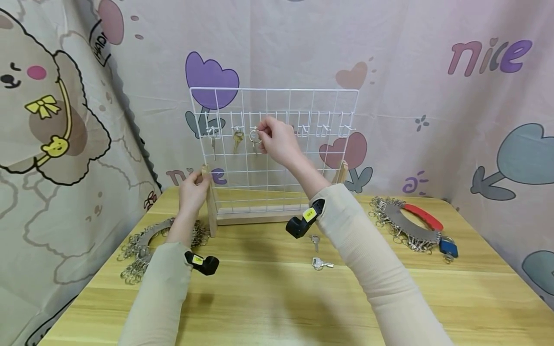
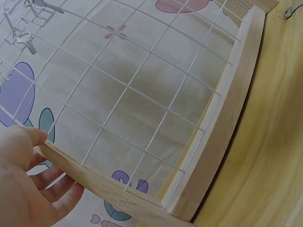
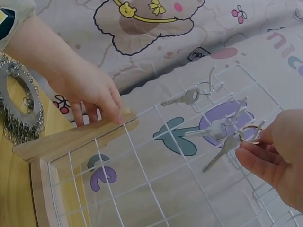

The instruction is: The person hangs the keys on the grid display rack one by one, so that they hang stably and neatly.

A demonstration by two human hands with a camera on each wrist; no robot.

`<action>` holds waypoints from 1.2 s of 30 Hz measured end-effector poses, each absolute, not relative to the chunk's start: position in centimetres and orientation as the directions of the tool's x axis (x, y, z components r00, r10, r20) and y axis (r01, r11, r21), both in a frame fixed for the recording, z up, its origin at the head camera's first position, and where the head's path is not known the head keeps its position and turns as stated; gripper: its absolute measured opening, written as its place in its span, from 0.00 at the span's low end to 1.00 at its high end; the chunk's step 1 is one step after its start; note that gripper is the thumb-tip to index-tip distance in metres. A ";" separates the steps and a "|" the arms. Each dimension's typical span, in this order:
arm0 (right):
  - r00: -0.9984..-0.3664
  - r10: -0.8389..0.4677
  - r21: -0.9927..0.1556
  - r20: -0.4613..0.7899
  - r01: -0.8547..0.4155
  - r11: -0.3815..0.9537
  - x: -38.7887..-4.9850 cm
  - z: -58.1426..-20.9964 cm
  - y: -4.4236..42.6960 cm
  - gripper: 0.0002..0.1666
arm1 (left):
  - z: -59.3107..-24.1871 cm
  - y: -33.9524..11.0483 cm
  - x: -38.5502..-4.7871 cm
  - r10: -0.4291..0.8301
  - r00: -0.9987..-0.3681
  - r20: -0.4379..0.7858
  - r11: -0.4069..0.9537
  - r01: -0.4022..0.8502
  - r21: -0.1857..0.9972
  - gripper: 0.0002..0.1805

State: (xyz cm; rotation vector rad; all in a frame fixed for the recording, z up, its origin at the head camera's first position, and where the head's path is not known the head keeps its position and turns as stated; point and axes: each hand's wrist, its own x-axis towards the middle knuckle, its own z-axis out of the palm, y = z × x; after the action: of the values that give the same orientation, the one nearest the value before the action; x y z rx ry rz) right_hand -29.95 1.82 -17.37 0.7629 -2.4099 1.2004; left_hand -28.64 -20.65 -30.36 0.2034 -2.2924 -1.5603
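My right hand [image 1: 279, 139] pinches a key ring [image 3: 249, 134] between thumb and fingers, in front of a row of hooks on a white wire grid [image 1: 277, 179]. A key [image 3: 220, 153] hangs from that ring. Whether the ring is on a hook cannot be told. To its left, two more keys hang on hooks: a silver key [image 1: 214, 146] and a brass-looking key [image 1: 237, 140]. At the grid's left side, my left hand [image 1: 193, 191] grips the top of the wooden post [image 2: 78, 171], thumb in front and fingers behind.
Two loose keys, one key [image 1: 315, 241] above another key [image 1: 321, 263], lie on the wooden table [image 1: 259, 298]. At left sits a grey metal hoop [image 1: 149, 234] with many small rings. A similar hoop [image 1: 402, 220] with a red handle and a blue padlock [image 1: 448, 247] lies at right.
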 end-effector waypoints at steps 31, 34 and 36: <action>-0.842 -0.317 -0.630 0.437 -0.538 0.560 -30.2 -23.5 8.4 0.08 | -30.2 -20.8 -28.5 -0.286 -0.936 0.203 0.394 0.079 0.916 0.30; -0.854 -0.319 -0.637 0.410 -0.519 0.571 -30.1 -24.5 9.6 0.08 | -30.1 -20.7 -28.5 -0.285 -0.938 0.199 0.396 0.074 0.915 0.29; -0.861 -0.324 -0.647 0.393 -0.509 0.568 -30.0 -25.3 10.4 0.08 | -30.1 -20.7 -28.4 -0.283 -0.938 0.199 0.400 0.073 0.914 0.29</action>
State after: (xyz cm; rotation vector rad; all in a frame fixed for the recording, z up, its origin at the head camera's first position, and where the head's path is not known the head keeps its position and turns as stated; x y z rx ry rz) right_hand -29.97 10.40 -25.26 0.6949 -2.5713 1.1708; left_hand -28.45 -20.67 -30.08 0.1831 -2.3396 -1.5509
